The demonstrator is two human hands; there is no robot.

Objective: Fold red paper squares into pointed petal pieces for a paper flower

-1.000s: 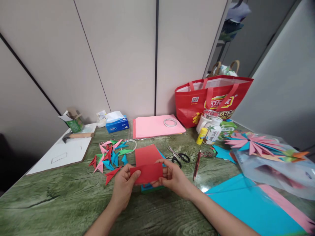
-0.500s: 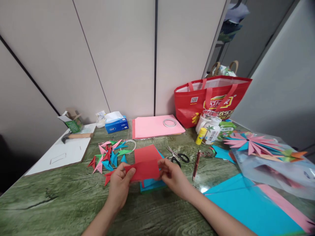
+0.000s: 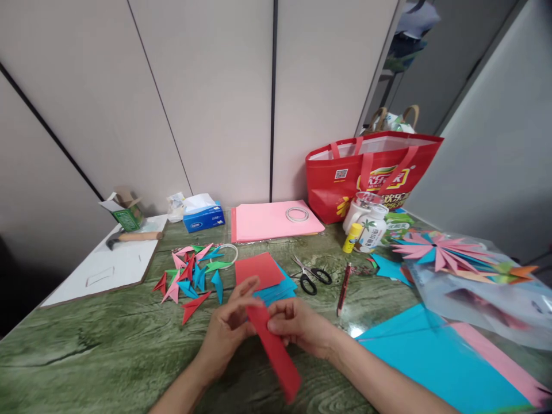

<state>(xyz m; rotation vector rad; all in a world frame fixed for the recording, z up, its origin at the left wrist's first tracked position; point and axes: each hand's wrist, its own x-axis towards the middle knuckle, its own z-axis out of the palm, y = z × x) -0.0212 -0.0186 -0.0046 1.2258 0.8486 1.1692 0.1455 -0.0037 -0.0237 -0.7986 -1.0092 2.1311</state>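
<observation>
A narrow strip of red paper (image 3: 276, 356) slants down toward me above the table, its lower end blurred. My left hand (image 3: 233, 322) pinches its upper end from the left. My right hand (image 3: 299, 325) grips its right edge between thumb and fingers. Just beyond my hands lie a red paper sheet (image 3: 259, 270) and blue paper (image 3: 280, 290) under it. Several folded paper pieces (image 3: 190, 273) in red, pink, blue and green are heaped to the left. Black-handled scissors (image 3: 310, 277) rest on the right of the sheets, partly spread.
A pencil (image 3: 344, 290) and a yellow glue stick (image 3: 352, 238) are at the right. Behind stand a red bag (image 3: 328, 184), white bottle (image 3: 371, 230) and blue tissue box (image 3: 204, 219). Pink paper (image 3: 259, 221) carries a tape roll (image 3: 297, 214). A hammer (image 3: 138, 237) lies far left; blue sheets (image 3: 435, 356) lie right.
The red paper, held up broad and level before, now appears as a narrow strip turned steeply downward. Both hands have come closer together and lower, uncovering more of the sheets behind.
</observation>
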